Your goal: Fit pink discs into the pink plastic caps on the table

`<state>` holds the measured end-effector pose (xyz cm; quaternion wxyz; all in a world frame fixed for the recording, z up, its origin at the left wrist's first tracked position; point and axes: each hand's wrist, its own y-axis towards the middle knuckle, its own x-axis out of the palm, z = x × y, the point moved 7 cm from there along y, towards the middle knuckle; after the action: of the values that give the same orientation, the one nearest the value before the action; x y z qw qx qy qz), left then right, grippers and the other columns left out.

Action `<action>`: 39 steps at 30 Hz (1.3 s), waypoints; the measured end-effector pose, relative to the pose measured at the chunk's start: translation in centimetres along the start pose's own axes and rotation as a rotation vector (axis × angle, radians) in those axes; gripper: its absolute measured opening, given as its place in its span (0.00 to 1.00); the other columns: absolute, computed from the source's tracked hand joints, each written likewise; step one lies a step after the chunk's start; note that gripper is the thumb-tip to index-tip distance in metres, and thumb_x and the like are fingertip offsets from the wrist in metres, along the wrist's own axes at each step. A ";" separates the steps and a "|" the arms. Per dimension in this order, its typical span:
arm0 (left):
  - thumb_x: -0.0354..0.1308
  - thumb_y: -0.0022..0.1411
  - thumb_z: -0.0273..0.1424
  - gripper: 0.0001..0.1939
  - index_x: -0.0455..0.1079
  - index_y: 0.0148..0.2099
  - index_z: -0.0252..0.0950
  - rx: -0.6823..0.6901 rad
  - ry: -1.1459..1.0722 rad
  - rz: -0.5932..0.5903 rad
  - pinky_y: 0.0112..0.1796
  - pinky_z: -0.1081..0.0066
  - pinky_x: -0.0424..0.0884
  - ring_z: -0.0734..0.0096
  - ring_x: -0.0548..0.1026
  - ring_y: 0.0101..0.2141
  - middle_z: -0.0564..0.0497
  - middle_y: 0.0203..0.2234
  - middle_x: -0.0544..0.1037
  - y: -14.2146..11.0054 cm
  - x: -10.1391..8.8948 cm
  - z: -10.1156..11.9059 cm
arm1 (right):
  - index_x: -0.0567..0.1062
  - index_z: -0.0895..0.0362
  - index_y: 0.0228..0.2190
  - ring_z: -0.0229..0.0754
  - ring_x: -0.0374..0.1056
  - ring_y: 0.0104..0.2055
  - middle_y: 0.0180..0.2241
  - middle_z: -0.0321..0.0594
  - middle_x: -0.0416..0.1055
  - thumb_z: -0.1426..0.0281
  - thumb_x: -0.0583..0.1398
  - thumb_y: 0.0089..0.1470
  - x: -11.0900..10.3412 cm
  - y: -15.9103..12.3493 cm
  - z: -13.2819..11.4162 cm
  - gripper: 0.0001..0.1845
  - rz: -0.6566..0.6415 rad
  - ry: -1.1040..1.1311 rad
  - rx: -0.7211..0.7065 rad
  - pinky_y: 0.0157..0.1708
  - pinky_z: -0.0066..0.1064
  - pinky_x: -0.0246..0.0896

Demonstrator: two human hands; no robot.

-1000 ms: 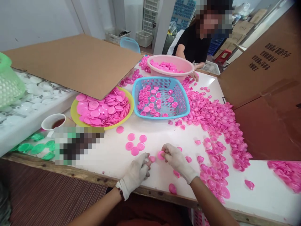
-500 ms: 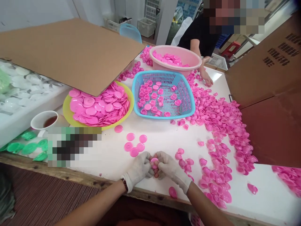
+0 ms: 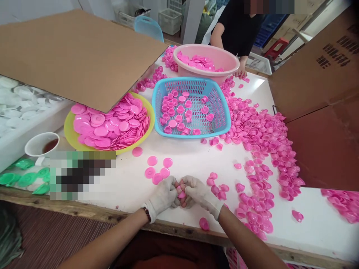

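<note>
My left hand (image 3: 165, 194) and my right hand (image 3: 198, 192), both in pale gloves with bare fingertips, meet near the table's front edge. Between them they pinch a small pink plastic piece (image 3: 181, 194), mostly covered by the fingers; its exact kind is hard to make out. Several flat pink discs (image 3: 152, 161) lie just beyond my left hand. Beside my right hand is a loose cluster of pink toy cups (image 3: 215, 189), and one more pink piece (image 3: 204, 223) rests below it by the edge.
A blue basket (image 3: 193, 135) holds assembled pink pieces. Left of it stands a yellow bowl (image 3: 151, 123) of discs, then a mug (image 3: 42, 144). Pink cups (image 3: 258, 130) are heaped at right. Behind are a pink basin (image 3: 206, 71) and a co-worker's hand (image 3: 240, 70). Cardboard (image 3: 78, 56) overhangs the left.
The view has shifted slightly. The pink piece between my fingers shows less of its round face now. The co-worker's hand has drawn back toward the basin.
</note>
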<state>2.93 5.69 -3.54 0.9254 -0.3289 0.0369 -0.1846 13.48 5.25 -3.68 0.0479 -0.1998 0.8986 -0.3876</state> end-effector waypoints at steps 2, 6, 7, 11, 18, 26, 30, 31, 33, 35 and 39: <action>0.52 0.57 0.33 0.08 0.55 0.32 0.38 0.007 0.000 -0.010 0.14 0.78 0.61 0.76 0.67 0.12 0.57 0.12 0.70 0.0 0.3 0.3 | 0.62 0.54 0.32 0.36 0.68 0.17 0.18 0.30 0.68 0.71 0.51 0.50 0.2 0.3 0.2 0.04 0.047 -0.055 -0.008 0.16 0.25 0.62; 0.49 0.59 0.35 0.08 0.53 0.35 0.39 0.048 -0.018 0.028 0.14 0.77 0.60 0.75 0.66 0.12 0.59 0.13 0.68 -0.3 0.2 0.6 | 0.63 0.53 0.32 0.34 0.64 0.14 0.17 0.29 0.66 0.71 0.50 0.52 0.1 0.4 0.1 0.04 0.123 -0.113 -0.072 0.13 0.22 0.56; 0.49 0.59 0.36 0.08 0.52 0.36 0.40 0.060 -0.002 0.068 0.14 0.76 0.59 0.75 0.65 0.12 0.60 0.13 0.67 -0.6 -0.1 0.5 | 0.64 0.53 0.32 0.34 0.63 0.14 0.17 0.29 0.65 0.71 0.50 0.51 -0.1 0.2 -0.1 0.04 0.131 -0.132 -0.088 0.13 0.22 0.55; 0.51 0.58 0.34 0.06 0.58 0.34 0.38 0.274 0.306 0.223 0.24 0.71 0.66 0.72 0.70 0.20 0.55 0.20 0.70 -2.9 -0.5 0.9 | 0.65 0.53 0.35 0.34 0.63 0.16 0.18 0.29 0.64 0.68 0.52 0.51 -2.6 -2.0 -4.0 0.07 0.260 -0.083 -0.285 0.16 0.23 0.56; 0.52 0.55 0.37 0.15 0.70 0.43 0.38 0.341 0.881 -0.089 0.35 0.59 0.69 0.52 0.75 0.35 0.42 0.34 0.77 -5.1 7.6 2.0 | 0.60 0.53 0.47 0.36 0.69 0.26 0.34 0.37 0.68 0.69 0.50 0.50 -4.3 -2.9 -11.9 0.21 0.353 0.014 -0.668 0.25 0.28 0.63; 0.49 0.53 0.27 0.12 0.70 0.39 0.38 0.344 0.809 0.021 0.35 0.64 0.69 0.60 0.75 0.33 0.45 0.31 0.77 -4.2 5.5 2.3 | 0.72 0.55 0.35 0.39 0.63 0.36 0.34 0.38 0.64 0.81 0.54 0.39 0.6 4.8 -9.9 0.19 0.330 -0.539 -0.574 0.41 0.31 0.58; 0.48 0.55 0.26 0.08 0.67 0.36 0.36 0.342 0.506 0.191 0.32 0.68 0.68 0.68 0.72 0.27 0.49 0.25 0.73 -3.2 0.0 1.9 | 0.68 0.55 0.28 0.38 0.63 0.35 0.33 0.37 0.64 0.78 0.56 0.42 -0.5 4.5 -9.3 0.09 0.357 -0.507 -0.506 0.37 0.30 0.59; 0.47 0.56 0.27 0.07 0.65 0.36 0.36 0.299 0.361 0.183 0.28 0.70 0.67 0.71 0.70 0.23 0.51 0.23 0.71 -2.9 -0.8 1.5 | 0.66 0.55 0.28 0.38 0.63 0.32 0.30 0.36 0.65 0.76 0.55 0.44 -1.0 4.1 -8.9 0.06 0.362 -0.482 -0.478 0.34 0.29 0.59; 0.46 0.59 0.31 0.06 0.62 0.36 0.36 0.155 0.049 0.120 0.21 0.75 0.63 0.76 0.66 0.17 0.55 0.19 0.66 -2.1 -1.5 0.3 | 0.63 0.54 0.30 0.36 0.63 0.25 0.24 0.33 0.64 0.71 0.52 0.50 -1.9 2.9 -7.6 0.02 0.364 -0.424 -0.414 0.26 0.28 0.59; 0.46 0.60 0.37 0.09 0.59 0.34 0.36 0.054 -0.182 0.057 0.17 0.78 0.59 0.78 0.65 0.15 0.57 0.18 0.64 -1.6 -1.3 -0.6 | 0.61 0.54 0.33 0.36 0.62 0.20 0.19 0.30 0.62 0.68 0.49 0.53 -2.4 1.5 -5.7 0.04 0.351 -0.372 -0.350 0.20 0.26 0.57; 0.52 0.58 0.40 0.13 0.56 0.31 0.37 0.098 -0.354 -0.046 0.15 0.81 0.53 0.84 0.61 0.13 0.60 0.16 0.62 -1.0 -0.4 -0.6 | 0.62 0.55 0.32 0.33 0.58 0.15 0.16 0.28 0.62 0.66 0.51 0.53 -1.4 -0.5 -2.2 0.06 0.295 -0.316 -0.263 0.15 0.23 0.53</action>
<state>2.11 4.79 -3.45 0.9279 -0.3116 -0.1433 -0.1465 14.40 6.96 -1.86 0.2175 -0.1294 0.9420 -0.2203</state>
